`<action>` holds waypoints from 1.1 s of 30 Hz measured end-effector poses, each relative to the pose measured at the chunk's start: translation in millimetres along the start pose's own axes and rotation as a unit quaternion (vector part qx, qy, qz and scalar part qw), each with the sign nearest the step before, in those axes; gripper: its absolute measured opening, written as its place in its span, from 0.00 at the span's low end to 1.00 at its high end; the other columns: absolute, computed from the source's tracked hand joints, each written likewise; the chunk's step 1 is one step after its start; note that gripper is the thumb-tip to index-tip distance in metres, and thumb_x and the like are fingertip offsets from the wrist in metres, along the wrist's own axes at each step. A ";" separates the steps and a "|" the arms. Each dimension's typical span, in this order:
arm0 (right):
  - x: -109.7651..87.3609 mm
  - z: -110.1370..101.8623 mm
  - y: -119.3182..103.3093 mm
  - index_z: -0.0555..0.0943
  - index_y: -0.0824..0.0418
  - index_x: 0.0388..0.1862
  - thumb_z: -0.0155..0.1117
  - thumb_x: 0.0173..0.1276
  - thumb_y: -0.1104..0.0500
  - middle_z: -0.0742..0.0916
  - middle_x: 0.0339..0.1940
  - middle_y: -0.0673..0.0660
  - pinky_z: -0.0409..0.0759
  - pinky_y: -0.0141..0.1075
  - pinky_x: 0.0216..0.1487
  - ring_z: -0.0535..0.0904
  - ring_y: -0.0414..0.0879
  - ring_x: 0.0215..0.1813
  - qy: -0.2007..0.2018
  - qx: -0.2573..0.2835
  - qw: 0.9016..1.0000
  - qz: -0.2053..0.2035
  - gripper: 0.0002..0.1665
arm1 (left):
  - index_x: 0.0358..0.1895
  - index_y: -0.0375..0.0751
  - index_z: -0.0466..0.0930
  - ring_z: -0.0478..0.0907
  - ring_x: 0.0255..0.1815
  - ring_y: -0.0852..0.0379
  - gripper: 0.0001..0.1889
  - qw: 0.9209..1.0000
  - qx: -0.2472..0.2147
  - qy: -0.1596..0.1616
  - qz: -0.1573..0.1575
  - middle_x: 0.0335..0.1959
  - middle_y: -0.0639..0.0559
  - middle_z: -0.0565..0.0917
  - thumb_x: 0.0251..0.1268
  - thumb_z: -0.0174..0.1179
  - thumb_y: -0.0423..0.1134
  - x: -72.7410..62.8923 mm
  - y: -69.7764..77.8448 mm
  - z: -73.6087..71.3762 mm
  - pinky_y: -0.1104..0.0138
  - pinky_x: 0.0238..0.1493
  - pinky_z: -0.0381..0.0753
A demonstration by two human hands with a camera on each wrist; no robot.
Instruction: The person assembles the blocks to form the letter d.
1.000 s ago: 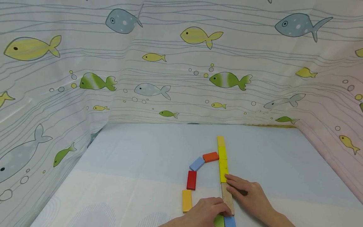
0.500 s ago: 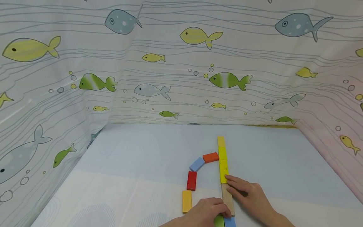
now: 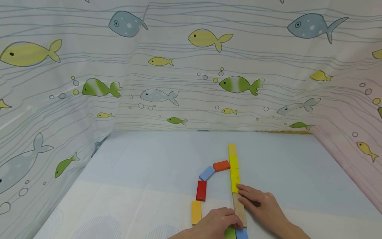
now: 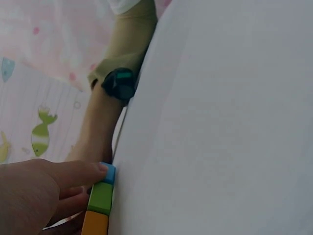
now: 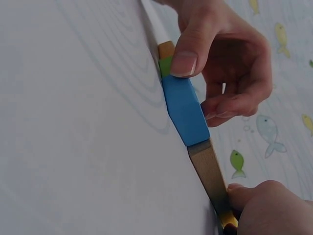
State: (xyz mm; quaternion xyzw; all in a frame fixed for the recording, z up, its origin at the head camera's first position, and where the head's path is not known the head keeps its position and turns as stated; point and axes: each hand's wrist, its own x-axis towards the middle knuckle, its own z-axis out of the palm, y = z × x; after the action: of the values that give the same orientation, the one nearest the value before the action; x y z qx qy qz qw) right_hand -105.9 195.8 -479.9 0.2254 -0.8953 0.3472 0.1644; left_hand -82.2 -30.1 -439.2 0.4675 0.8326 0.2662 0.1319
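Note:
In the head view, my left hand [image 3: 216,222] reaches over a green block [image 3: 230,232] to a blue block [image 3: 242,233]. Seen from the right wrist, the left thumb [image 5: 185,62] presses the blue block [image 5: 185,110] near its edge, its other fingers curled on the far side. A plain wooden block [image 3: 239,209] continues the row, then come yellow blocks [image 3: 235,179]. My right hand [image 3: 265,207] lies along the row's right side, one fingertip touching the nearest yellow block and the thumb touching the wooden one. Other fingers of this hand are tucked out of sight.
An arc of separate blocks curves left of the row: orange-red [image 3: 221,166], light blue [image 3: 207,173], red [image 3: 201,191] and orange-yellow [image 3: 196,212]. All lie on a pale table cover [image 3: 143,172]. A fish-print sheet [image 3: 185,76] rises at the back and sides.
Both hands and the blocks stay in place. The head view has shifted very slightly.

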 end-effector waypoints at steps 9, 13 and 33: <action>-0.1 0.2 0.4 0.89 0.50 0.51 0.75 0.61 0.54 0.87 0.55 0.40 0.73 0.13 0.52 0.85 0.41 0.55 -0.001 -0.005 1.000 0.002 0.18 | 0.55 0.48 0.81 0.72 0.43 0.74 0.20 1.000 0.004 -0.002 -0.005 0.46 0.62 0.82 0.63 0.69 0.49 -0.1 0.5 0.0 0.87 0.50 0.71; -0.3 -0.4 0.5 0.89 0.49 0.51 0.75 0.61 0.55 0.87 0.55 0.39 0.81 0.23 0.50 0.85 0.40 0.55 -0.004 -0.014 1.000 0.006 0.18 | 0.56 0.48 0.81 0.72 0.43 0.74 0.20 1.000 0.004 -0.002 -0.009 0.47 0.62 0.82 0.62 0.69 0.49 -0.8 0.7 0.4 0.87 0.50 0.71; 3.2 -12.2 -6.0 0.89 0.53 0.50 0.75 0.59 0.64 0.89 0.52 0.47 0.72 0.14 0.56 0.86 0.40 0.54 0.080 0.014 0.996 -0.046 0.19 | 0.53 0.53 0.83 0.74 0.45 0.74 0.15 0.998 0.000 0.043 -0.041 0.46 0.66 0.82 0.68 0.63 0.53 -7.5 1.6 -14.1 0.84 0.48 0.74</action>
State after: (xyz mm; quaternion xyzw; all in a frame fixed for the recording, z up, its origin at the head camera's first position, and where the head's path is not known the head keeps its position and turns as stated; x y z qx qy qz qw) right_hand -103.8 199.3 -466.6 0.2405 -0.8630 0.3685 0.2480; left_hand -83.7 -40.3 -426.9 0.4210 0.8560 0.2805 0.1066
